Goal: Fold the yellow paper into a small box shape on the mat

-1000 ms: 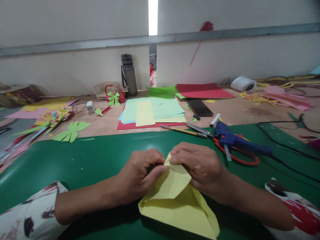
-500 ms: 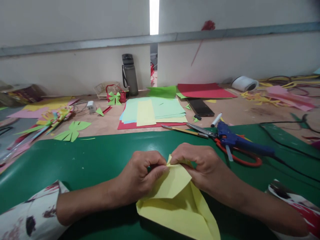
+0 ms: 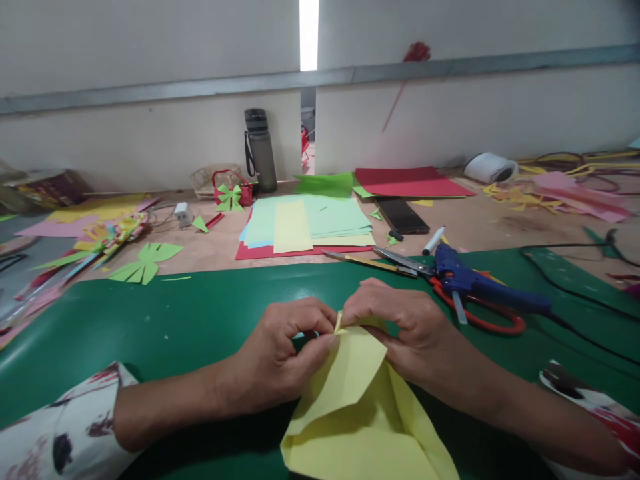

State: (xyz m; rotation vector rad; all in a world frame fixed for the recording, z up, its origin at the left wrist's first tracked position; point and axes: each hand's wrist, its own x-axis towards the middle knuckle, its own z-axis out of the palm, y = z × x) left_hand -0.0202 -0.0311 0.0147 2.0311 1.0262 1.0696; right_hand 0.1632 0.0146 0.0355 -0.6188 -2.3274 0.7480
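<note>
A folded sheet of yellow paper [image 3: 360, 413] lies on the green cutting mat [image 3: 165, 320] in front of me. My left hand [image 3: 280, 353] pinches the paper's top corner from the left, fingers curled and thumb pressed against it. My right hand [image 3: 400, 327] grips the same corner from the right, with fingers bent over the folded flap. Both hands meet at the tip of the paper, just above the mat.
Red-handled scissors [image 3: 450, 293] and a blue glue gun [image 3: 480, 283] lie on the mat's right. Behind are a stack of coloured paper [image 3: 305, 227], a phone [image 3: 400, 215], a marker [image 3: 433, 240], a grey bottle [image 3: 260, 150], green paper cutouts [image 3: 143, 260] and a tape roll [image 3: 487, 167].
The paper's lower part has slid toward me and spread wider. Both hands stay pinched at its top corner, shifted slightly right.
</note>
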